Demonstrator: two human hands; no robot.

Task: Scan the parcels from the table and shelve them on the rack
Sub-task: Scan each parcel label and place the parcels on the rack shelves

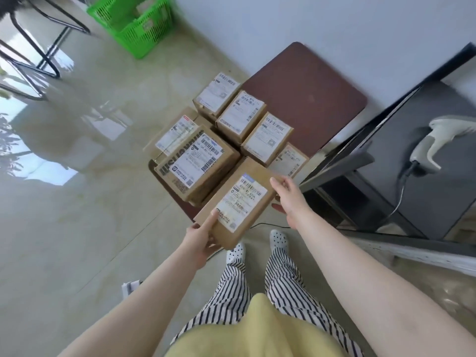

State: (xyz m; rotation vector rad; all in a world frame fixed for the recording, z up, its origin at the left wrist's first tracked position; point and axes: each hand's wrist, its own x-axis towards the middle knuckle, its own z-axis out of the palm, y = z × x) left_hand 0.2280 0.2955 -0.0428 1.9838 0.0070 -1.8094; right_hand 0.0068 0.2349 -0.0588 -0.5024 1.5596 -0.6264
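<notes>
- I'm holding a parcel (238, 202) label-up over the near table (309, 94) edge.
- My left hand (199, 240) is gripping its near corner, thumb on top.
- My right hand (289, 195) is clasping its far edge.
- Six parcels (198, 161) are sitting on the table.

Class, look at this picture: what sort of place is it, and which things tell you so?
Probably a small parcel pickup point: labelled cardboard parcels on a low table, and a barcode scanner beside them.

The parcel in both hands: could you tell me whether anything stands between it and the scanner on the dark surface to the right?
Nothing visible does. The parcel is held clear between left hand and right hand, and the scanner lies in the open.
</notes>
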